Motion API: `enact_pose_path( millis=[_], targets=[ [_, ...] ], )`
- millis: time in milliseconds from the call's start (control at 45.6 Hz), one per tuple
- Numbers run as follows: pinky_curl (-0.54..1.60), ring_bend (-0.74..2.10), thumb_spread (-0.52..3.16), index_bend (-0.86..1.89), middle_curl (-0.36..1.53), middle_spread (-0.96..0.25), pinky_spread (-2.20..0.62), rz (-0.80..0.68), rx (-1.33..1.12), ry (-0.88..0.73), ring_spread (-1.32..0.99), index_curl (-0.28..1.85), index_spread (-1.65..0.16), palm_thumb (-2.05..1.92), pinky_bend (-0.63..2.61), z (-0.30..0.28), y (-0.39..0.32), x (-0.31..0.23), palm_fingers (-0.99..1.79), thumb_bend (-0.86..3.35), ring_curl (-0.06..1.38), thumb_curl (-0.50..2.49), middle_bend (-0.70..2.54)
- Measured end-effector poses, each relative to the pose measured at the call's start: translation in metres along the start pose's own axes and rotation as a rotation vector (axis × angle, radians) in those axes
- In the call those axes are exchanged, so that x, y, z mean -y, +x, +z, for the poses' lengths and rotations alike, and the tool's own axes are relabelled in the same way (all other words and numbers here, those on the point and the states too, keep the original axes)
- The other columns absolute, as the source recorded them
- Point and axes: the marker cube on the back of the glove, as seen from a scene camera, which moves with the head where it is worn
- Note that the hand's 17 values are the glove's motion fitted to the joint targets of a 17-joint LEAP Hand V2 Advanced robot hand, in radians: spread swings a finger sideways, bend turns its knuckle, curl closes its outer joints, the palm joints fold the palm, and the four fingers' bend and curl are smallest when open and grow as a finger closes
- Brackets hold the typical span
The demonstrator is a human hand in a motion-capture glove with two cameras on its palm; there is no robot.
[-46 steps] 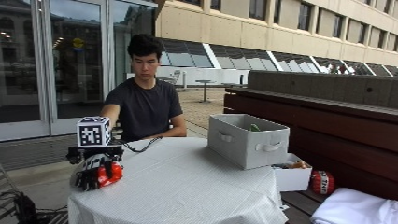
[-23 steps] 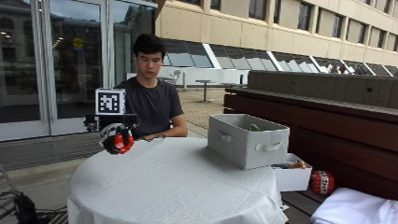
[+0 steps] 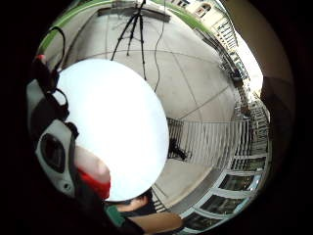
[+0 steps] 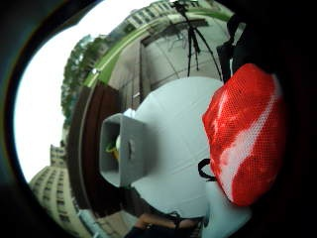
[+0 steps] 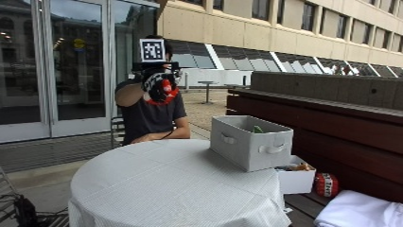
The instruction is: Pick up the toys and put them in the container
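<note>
red toy point(image 5: 165, 91) half hidden by hand point(image 5: 155, 86); container point(image 5: 252, 142) contents mostly hidden

A round table point(image 5: 170, 189) under a white cloth stands on a paved terrace in daylight. Behind it — glass doors point(image 5: 56, 66), a beige building point(image 5: 264, 28) and a dark wooden bench point(image 5: 327, 118).

- Open air between raised right hand point(image 5: 157, 87), gripping red toy point(image 5: 165, 90), and container point(image 5: 252, 142).
- Bare worktop point(image 5: 157, 184) beneath that gap.
- Container top open; something green point(image 5: 258, 129) inside by far wall.
- Small white box point(image 5: 296, 177) touching container, beside dark bench point(image 5: 327, 118).
</note>
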Motion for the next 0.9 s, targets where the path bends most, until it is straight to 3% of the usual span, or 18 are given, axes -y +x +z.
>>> enact_pose_path(
  millis=[373,899],
  targets=[
    [0.37,1.12,0.7,0.12,0.67,-0.5,-0.47,-0.167,-0.004,0.06,-0.45,0.56,-0.41,0.74,0.95,-0.068,-0.165,-0.026,0.97,0.18,0.44,0.83,0.44],
    [0.37,1.12,0.73,0.11,0.73,-0.53,-0.47,-0.275,0.058,0.01,-0.45,0.58,-0.42,0.74,0.95,-0.053,-0.322,-0.058,0.96,0.15,0.45,0.93,0.39]
  ],
)
